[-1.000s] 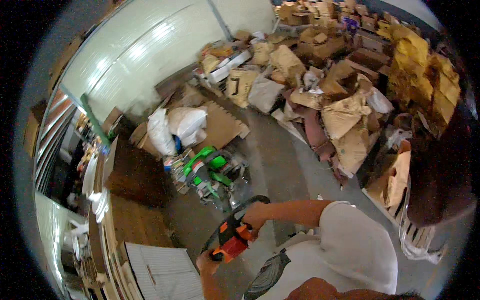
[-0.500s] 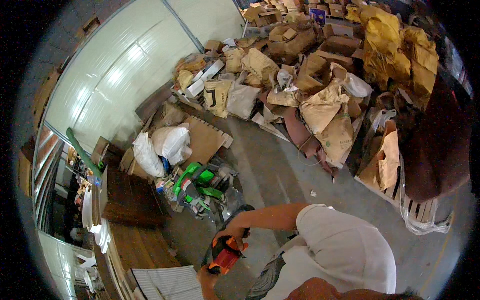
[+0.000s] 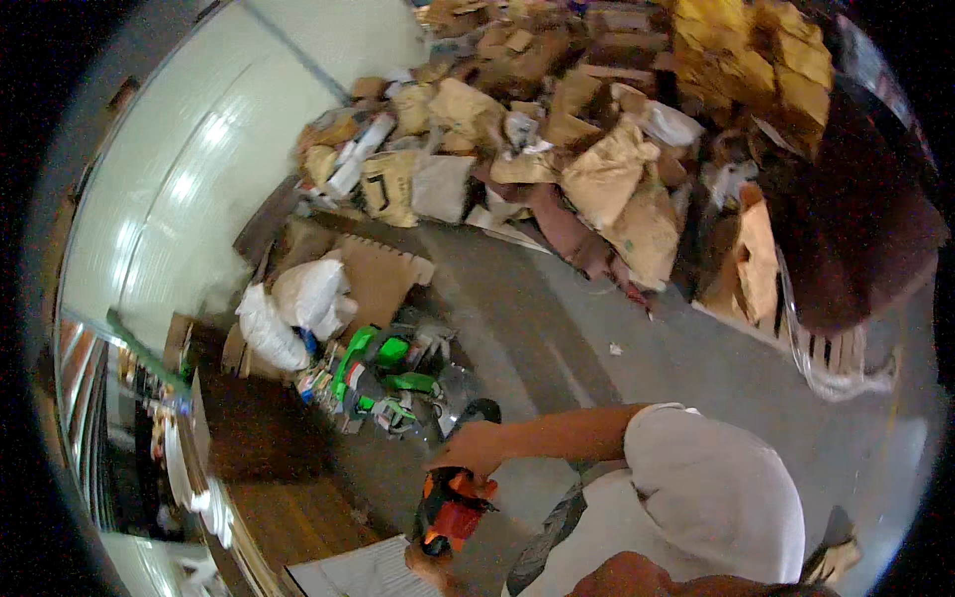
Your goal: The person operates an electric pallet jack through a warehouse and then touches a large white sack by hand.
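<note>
My right hand [image 3: 473,453] is wrapped over the top of a red-orange and black power tool [image 3: 460,512]; its exact kind I cannot make out. A dark rounded end [image 3: 484,410] shows just beyond that hand. My left hand [image 3: 428,565], partly cut off by the lower edge, closes around the tool's lower end, with most of its fingers hidden. Beyond the tool, on the floor, stands a green and grey mitre saw [image 3: 388,383] with a clear guard.
Brown wooden boards [image 3: 288,507] and a ribbed white panel [image 3: 358,569] lie on the left. White sacks [image 3: 313,297] rest behind the saw. Cardboard and paper sacks [image 3: 612,179] are heaped across the far side. A pallet [image 3: 841,353] stands at right on the grey floor [image 3: 537,338].
The view has shifted, so the sacks and saw sit higher and further left. Both hands stay on the power tool, which appears slightly further right in the picture.
</note>
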A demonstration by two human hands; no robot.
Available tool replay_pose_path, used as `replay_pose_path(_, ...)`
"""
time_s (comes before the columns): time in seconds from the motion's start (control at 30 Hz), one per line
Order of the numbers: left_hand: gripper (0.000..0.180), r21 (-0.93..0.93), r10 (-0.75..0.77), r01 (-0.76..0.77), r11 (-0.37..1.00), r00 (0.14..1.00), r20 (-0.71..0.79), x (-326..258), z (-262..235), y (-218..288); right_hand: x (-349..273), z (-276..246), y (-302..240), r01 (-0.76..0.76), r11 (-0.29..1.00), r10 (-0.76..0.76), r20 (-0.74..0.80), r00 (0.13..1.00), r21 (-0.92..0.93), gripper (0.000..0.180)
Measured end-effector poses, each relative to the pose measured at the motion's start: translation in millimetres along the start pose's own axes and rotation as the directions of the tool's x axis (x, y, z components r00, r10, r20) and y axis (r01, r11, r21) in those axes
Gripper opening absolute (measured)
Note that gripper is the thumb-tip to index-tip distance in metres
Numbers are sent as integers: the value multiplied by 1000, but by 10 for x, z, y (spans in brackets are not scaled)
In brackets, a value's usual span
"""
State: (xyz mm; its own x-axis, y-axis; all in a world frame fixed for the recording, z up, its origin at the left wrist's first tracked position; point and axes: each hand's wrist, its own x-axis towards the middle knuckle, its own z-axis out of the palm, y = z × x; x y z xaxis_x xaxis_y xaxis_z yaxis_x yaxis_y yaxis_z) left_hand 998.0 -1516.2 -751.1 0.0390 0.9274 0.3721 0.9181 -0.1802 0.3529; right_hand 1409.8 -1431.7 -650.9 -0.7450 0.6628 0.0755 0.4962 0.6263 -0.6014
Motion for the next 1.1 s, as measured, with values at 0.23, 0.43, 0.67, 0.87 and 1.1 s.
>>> replay_pose_path(0.23,49,347,207,-53,936,882,-424,1178,-281,498,-1300,556,943,-259,936,345,-472,811,238,52)
replay_pose_path(0.43,52,457,283,-48,888,840,-463,1592,575,1168,-3993,2786,2626,-907,189,981,-113,158,376,60)
replay_pose_path(0.67,56,321,-8,-129,938,919,395,1002,2659,1732,-5912,3234,2863,-964,-186,935,337,-114,190,57)
replay_pose_path(0.87,59,-63,98,-100,993,403,910,1073,4240,3054,-6148,2576,3732,-933,175,981,23,191,316,42)
replay_pose_path(1.1,48,-211,257,-164,964,356,898,2438,5506,4761,-5780,1035,4824,-428,-184,981,140,-131,885,35)
